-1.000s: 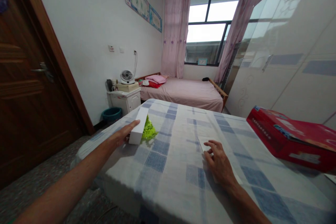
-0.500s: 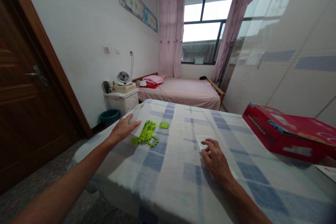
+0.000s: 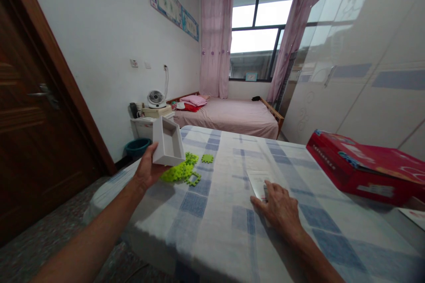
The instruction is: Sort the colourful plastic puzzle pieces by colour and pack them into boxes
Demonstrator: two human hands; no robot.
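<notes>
Right hand (image 3: 280, 205), lower right of centre: palm down over a flat white sheet (image 3: 255, 180), thumb and fingers parted, not closed on it; underside of fingers hidden. Blue-and-white checked tablecloth (image 3: 226, 212) under both. Left hand (image 3: 148, 169), left of centre: gripping a small white box (image 3: 168, 142) at its lower left side, thumb on the side wall, fingers mostly hidden below. Box tilted up off the cloth, open side toward the camera and right. Pile of bright green puzzle pieces (image 3: 179, 171) on the cloth, just below and right of the box; a frame-shaped piece (image 3: 193, 179) at the pile's right edge, one squarish piece (image 3: 207, 158) a little apart, upper right of it. Red box (image 3: 365, 166) at right edge of frame, lying flat, well apart from the pieces. Beyond the table, left: teal bin (image 3: 137, 146), white cabinet, small fan (image 3: 156, 98) above it. Centre back: pink bed (image 3: 229, 117), then pink curtain (image 3: 215, 35) and window (image 3: 257, 40) at top.
</notes>
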